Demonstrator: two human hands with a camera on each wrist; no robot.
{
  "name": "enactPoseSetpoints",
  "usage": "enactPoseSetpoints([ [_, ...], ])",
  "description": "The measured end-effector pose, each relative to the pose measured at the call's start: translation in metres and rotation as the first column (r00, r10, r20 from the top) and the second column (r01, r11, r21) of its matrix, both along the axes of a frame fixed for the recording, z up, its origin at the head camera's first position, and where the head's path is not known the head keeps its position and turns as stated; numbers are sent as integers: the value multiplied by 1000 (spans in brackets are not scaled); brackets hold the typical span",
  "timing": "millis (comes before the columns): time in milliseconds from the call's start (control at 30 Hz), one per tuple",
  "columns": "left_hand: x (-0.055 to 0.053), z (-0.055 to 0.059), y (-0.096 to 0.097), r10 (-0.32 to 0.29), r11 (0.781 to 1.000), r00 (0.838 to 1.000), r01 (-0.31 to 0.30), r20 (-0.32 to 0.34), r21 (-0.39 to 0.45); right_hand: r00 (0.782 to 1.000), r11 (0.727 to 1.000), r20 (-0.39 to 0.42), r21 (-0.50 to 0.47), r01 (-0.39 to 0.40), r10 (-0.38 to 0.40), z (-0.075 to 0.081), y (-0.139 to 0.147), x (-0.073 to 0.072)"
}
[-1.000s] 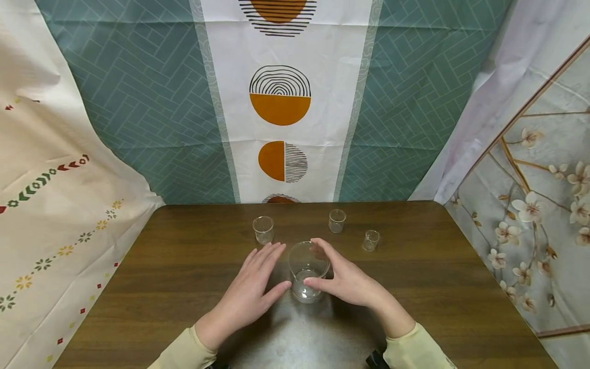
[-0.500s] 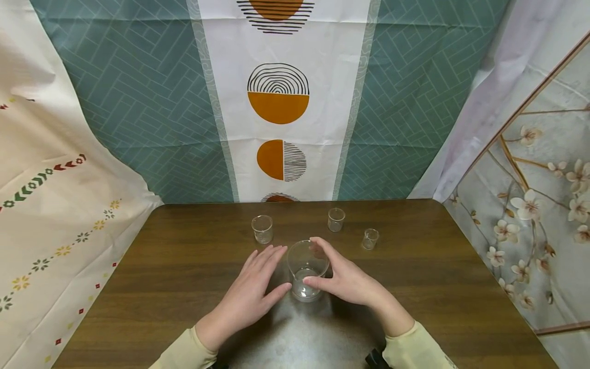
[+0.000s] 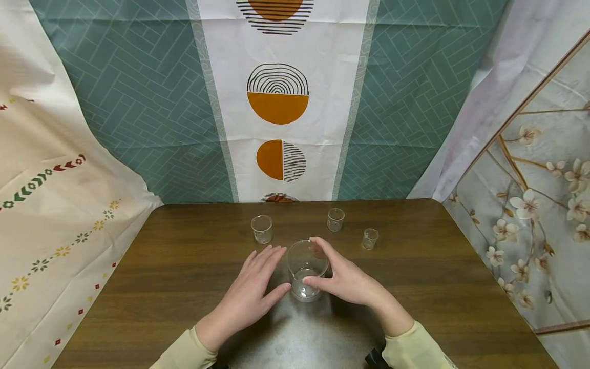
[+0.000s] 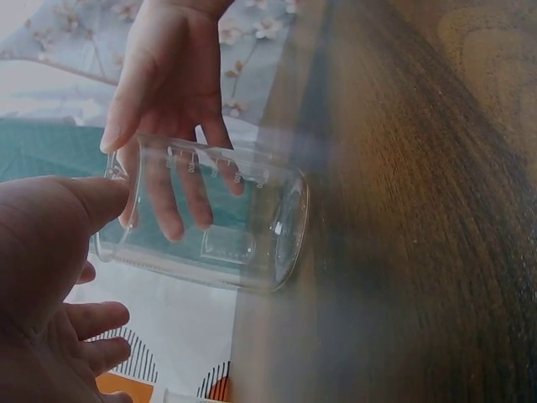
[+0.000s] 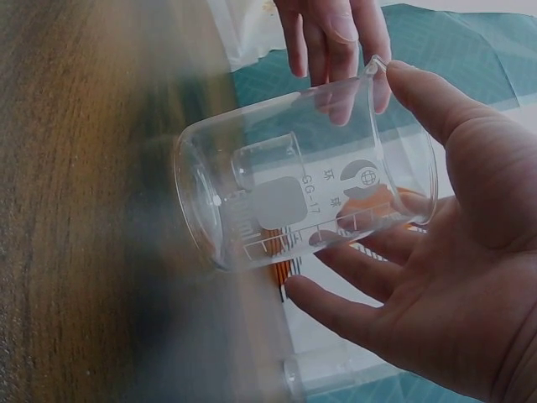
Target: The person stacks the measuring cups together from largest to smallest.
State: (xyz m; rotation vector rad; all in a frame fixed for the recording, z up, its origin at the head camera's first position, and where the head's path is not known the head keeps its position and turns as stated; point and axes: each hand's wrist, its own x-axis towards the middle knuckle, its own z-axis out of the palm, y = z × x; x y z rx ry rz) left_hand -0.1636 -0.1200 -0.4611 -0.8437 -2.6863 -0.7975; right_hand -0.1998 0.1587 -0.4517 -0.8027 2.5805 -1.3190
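A large clear glass beaker (image 3: 305,291) stands upright on the table before me, its printed marks (image 5: 367,176) plain in the right wrist view. My right hand (image 3: 348,279) is round its right side near the rim, thumb in front and fingers behind the glass. To the left of the beaker is my left hand (image 3: 246,292), fingers stretched forward and slightly bent. Its thumb (image 4: 101,200) lies close to the rim in the left wrist view; whether it touches I cannot tell.
Three smaller glass beakers stand farther back: one at left (image 3: 262,229), one at back right (image 3: 336,220), and the smallest at right (image 3: 370,239). All rest on the dark wooden table (image 3: 193,256). Patterned cloths hang behind (image 3: 286,46) and at both sides.
Both hands and the beakers keep their places. Only the head view has shifted very slightly.
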Motion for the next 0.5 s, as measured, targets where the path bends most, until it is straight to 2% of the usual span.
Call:
enactPoseSetpoints([
  [267,-1,1,3,-2,1000,1000,2,-3,1,1000,1000,21,6,-1,0,0,2,0],
  [500,-5,2,3,12,1000,1000,-12,-5,-7,1000,1000,29,13,3,-4,2,1,1],
])
